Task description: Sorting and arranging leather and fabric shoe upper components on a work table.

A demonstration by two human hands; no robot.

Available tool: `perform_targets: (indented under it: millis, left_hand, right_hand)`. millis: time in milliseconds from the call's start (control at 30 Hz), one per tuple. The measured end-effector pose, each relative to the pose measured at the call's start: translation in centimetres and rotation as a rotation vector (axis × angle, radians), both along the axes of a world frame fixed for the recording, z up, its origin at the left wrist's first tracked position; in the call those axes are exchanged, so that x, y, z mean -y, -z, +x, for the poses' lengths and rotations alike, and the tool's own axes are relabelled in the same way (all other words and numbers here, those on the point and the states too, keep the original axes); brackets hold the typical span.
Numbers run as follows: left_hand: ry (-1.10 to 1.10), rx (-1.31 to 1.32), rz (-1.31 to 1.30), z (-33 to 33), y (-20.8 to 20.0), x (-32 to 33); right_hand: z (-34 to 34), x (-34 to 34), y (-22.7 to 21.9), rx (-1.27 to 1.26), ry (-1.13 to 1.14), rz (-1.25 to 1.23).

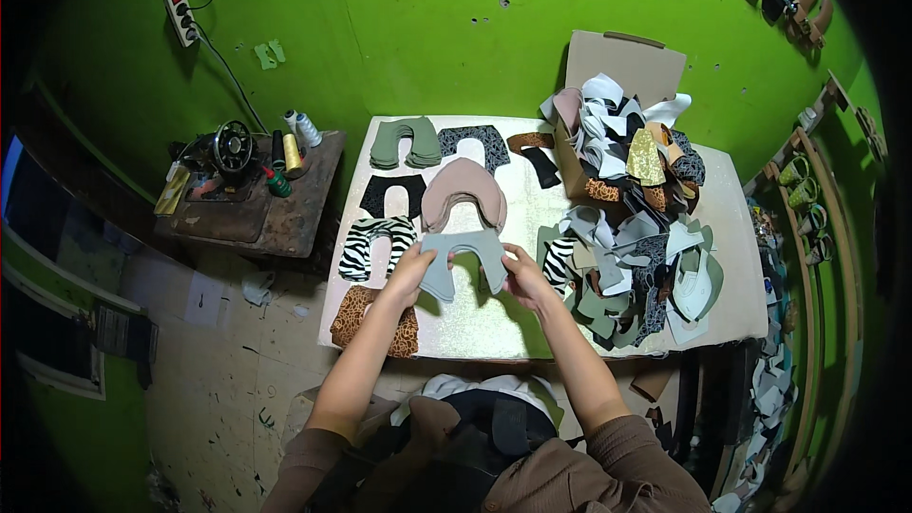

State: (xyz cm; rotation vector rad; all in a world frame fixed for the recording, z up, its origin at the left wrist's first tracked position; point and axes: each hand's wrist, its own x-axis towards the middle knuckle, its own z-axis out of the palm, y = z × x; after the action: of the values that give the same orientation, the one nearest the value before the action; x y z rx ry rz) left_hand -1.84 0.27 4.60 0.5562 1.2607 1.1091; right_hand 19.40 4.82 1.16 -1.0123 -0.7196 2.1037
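sewing machine [228, 154] and thread cones [296, 138] on side table [285, 218].

head-worn fisheye, looking steeply down, table [494, 323] near

An open brown cardboard box [622, 66] (flap raised, crammed with cut pieces) stands at the bench's [494, 323] far right edge against the green wall.

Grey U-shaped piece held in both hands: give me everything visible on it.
The grey U-shaped cut piece looks like thin, flat, matte fabric or soft leather, shaped as an arch with two legs pointing toward the person. The left hand pinches its left leg and the right hand its right leg, holding it spread over the pale glittery table. It sits just below the pink arch-shaped stack; whether they touch is unclear.
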Motion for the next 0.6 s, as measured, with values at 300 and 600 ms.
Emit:
perform_targets:
  millis: [300,600]
  left_hand:
    - [0.052,-0.426,-0.026,0.1,7.7,-1.1]
    - [-0.003,-0.559,-0.019,0.4,7.0,-2.7]
  right_hand:
    - [-2.1,1.6,2.1,0.310,0.108,-0.025]
    - [-3.8,-0.6,2.7,0.379,0.212,0.071]
